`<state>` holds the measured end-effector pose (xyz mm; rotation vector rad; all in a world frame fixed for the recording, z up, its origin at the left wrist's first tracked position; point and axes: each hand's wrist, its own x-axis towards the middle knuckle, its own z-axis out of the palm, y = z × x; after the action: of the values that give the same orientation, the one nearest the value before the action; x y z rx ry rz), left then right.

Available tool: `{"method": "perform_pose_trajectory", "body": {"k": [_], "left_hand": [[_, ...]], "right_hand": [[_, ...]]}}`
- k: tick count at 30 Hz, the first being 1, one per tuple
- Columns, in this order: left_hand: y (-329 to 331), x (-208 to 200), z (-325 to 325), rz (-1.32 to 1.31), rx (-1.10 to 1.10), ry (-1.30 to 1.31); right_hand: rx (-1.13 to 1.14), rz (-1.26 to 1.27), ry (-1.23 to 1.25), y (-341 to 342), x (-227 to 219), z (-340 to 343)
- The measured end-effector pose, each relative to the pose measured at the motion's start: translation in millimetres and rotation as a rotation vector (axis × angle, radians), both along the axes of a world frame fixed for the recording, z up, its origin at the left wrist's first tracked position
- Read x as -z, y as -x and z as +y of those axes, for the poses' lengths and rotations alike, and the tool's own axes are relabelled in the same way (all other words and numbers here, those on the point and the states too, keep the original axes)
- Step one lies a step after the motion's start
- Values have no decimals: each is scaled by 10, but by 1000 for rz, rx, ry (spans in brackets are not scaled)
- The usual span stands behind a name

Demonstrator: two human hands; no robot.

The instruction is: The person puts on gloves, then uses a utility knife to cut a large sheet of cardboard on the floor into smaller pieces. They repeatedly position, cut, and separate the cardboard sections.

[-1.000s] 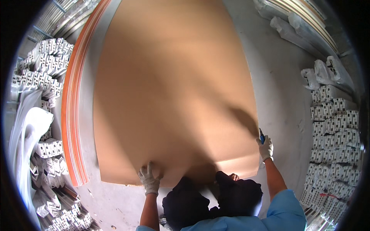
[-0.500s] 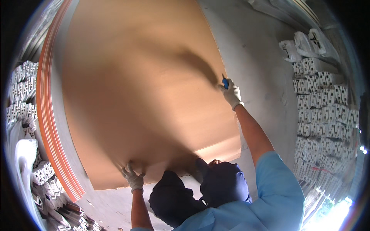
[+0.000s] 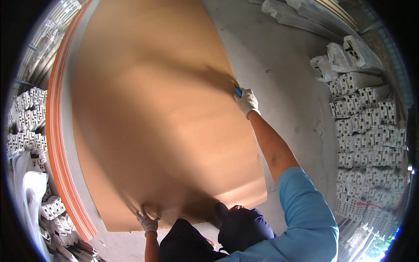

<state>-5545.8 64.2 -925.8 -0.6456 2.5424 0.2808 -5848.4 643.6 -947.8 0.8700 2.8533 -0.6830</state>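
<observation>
A large sheet of brown cardboard (image 3: 152, 118) lies flat on the floor in front of my knees. My right hand (image 3: 248, 102), in a white glove, is closed around a blue-handled utility knife (image 3: 238, 92) at the sheet's right edge. The knife points away from me, its tip by that edge; exact blade contact is too small to tell. Gloved too, my left hand (image 3: 148, 222) rests on the near edge of the cardboard with its fingers spread. Along the near right corner runs a crease in the sheet.
To the left lies a long orange-and-white striped strip (image 3: 56, 131), beside stacked white profiles (image 3: 28, 115). More stacked profiles (image 3: 366, 131) stand on the right, some in clear plastic wrap (image 3: 345, 56). Grey floor (image 3: 297, 126) shows between the cardboard and the right stack.
My right hand with the utility knife has moved farther from me along the cardboard's right edge. My left hand stays at the near edge. The whole view has shifted slightly.
</observation>
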Motion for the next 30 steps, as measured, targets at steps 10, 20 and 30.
{"method": "perform_pose_trajectory", "body": {"k": [10,20,30], "left_hand": [[-54,66,-59,45,47,15],[-153,50,-89,67,-19,-73],[-241,163,-108,132,21,-76]], "right_hand": [[261,39,554,327,10,341],[124,37,280,247,176,393],[28,17,69,269,558,532]]}}
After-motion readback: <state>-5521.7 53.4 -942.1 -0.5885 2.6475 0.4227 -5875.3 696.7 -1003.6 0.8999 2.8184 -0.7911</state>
